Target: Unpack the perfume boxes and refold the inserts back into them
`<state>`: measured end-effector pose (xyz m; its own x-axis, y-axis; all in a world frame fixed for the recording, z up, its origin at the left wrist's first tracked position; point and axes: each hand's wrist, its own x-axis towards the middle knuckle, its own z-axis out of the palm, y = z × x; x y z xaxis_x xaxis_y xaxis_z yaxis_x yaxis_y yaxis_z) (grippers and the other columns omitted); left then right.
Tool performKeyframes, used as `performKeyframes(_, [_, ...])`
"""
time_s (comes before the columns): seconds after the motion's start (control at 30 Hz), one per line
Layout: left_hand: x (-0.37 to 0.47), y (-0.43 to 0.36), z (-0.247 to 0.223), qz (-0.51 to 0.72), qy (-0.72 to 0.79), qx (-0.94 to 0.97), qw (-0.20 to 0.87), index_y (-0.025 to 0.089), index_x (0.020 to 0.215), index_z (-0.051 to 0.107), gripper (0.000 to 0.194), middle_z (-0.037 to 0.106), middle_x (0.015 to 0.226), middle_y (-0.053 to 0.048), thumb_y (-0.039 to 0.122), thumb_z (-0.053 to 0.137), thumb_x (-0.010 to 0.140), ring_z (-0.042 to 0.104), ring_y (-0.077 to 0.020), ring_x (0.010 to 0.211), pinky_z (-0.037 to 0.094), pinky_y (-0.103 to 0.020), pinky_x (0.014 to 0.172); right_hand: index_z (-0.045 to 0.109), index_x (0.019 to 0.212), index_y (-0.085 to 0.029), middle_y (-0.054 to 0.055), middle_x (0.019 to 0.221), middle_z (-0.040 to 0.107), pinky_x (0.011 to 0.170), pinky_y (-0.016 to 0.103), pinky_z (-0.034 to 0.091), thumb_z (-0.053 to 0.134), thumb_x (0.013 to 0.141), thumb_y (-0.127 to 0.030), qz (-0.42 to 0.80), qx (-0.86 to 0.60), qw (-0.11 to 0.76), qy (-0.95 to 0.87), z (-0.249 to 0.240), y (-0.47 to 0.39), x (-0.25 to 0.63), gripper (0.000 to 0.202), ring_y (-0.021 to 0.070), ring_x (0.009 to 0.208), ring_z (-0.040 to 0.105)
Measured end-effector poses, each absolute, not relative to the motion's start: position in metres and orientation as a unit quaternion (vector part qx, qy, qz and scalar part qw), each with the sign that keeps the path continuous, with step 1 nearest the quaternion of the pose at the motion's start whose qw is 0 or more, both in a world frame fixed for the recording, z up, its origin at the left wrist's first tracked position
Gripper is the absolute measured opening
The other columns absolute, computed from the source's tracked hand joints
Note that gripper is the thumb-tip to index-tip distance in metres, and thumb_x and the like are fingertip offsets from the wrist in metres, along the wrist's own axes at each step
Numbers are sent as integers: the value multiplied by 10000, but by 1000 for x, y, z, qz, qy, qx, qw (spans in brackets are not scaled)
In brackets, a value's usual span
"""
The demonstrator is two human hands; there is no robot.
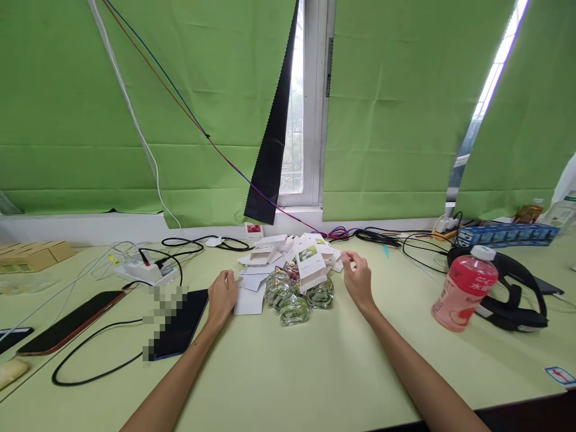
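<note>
Reader: Where do the principal items lie, and how are they oriented?

Author: White cartons [249,298] and clear glass bottles [320,294] form a heap at the centre of the surface [288,378], between the hands. The printed carton [311,269] lies over several bottles, face up, its long axis running away from the viewer and leaning slightly left at the far end. The foremost bottle [294,311] lies with its long axis roughly left to right.

Reader: Which markings are legible?

Author: The printed carton bears a green picture with pale flowers; the line beneath is too small to read. On the pink drink bottle [465,291], at right, the character 水 and a letter C can be made out. A sticker [560,376] near the right edge carries a red arrow.

Reader: And the hands?

Author: The left hand [222,297], fingers bent, rests just left of the cartons, near a tablet [189,318]. The right hand [359,282] curls inward at the heap's right side. Both forearms converge from the near edge. For either grip, whether the fingertips meet or stand apart cannot be told.
</note>
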<state>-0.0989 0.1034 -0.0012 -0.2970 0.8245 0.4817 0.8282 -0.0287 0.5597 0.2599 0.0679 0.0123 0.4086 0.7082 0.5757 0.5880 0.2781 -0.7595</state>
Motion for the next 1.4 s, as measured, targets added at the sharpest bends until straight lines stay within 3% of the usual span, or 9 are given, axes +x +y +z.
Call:
performKeyframes(0.03, [-101, 104, -2, -400, -699, -593, 5, 190, 1003, 622, 326, 746, 1006, -120, 329, 339, 923, 689, -273, 978, 492, -385, 915, 674, 1090, -186, 90, 1102, 706, 906, 349, 437, 386, 974, -372, 6, -656, 516, -551, 4, 71, 272, 362, 230, 1007, 583])
performKeyframes(0.17, [-107, 108, -6, -380, -702, -603, 7, 181, 1067, 637, 316, 752, 1050, -115, 197, 401, 858, 696, -266, 1030, 500, -376, 942, 635, 1203, -106, 182, 1268, 638, 1029, 432, 348, 436, 889, -183, -3, -733, 409, -544, -30, 78, 308, 379, 302, 1218, 521])
performKeyframes(0.4, [-108, 113, -11, -325, -700, -636, 1, 178, 951, 719, 308, 768, 1022, -132, 162, 463, 782, 714, -297, 1006, 515, -378, 940, 618, 1274, -131, 170, 1414, 543, 1112, 466, 237, 369, 966, -233, 0, -774, 257, -579, -55, 81, 310, 410, 319, 1358, 412])
performKeyframes(0.67, [-111, 113, -12, -297, -703, -646, 1, 164, 988, 741, 374, 763, 1055, -143, 159, 410, 815, 717, -297, 1001, 513, -375, 936, 568, 1353, -141, 156, 1472, 488, 1115, 467, 241, 309, 993, -261, -6, -785, 189, -590, -51, 82, 312, 460, 321, 1377, 388])
performKeyframes(1.07, [-109, 111, -9, -330, -711, -622, -11, 141, 987, 743, 341, 760, 1074, -133, 164, 456, 805, 705, -287, 1031, 500, -353, 949, 614, 1298, -143, 154, 1430, 533, 1116, 468, 256, 357, 973, -220, 7, -783, 223, -581, -45, 79, 310, 421, 316, 1369, 412])
performKeyframes(1.23, [-112, 109, -4, -366, -709, -603, -13, 159, 937, 743, 319, 780, 974, -112, 166, 454, 802, 722, -277, 946, 536, -355, 869, 623, 1246, -72, 201, 1250, 657, 1039, 424, 371, 420, 930, -191, 9, -762, 304, -571, -32, 79, 309, 394, 313, 1205, 581])
performKeyframes(1.4, [-109, 104, 3, -419, -683, -598, 4, 158, 926, 725, 315, 779, 933, -110, 196, 428, 826, 727, -259, 861, 547, -363, 820, 604, 1193, -127, 138, 1131, 705, 938, 332, 454, 312, 1013, -357, -10, -681, 424, -597, -10, 73, 285, 413, 230, 1053, 650])
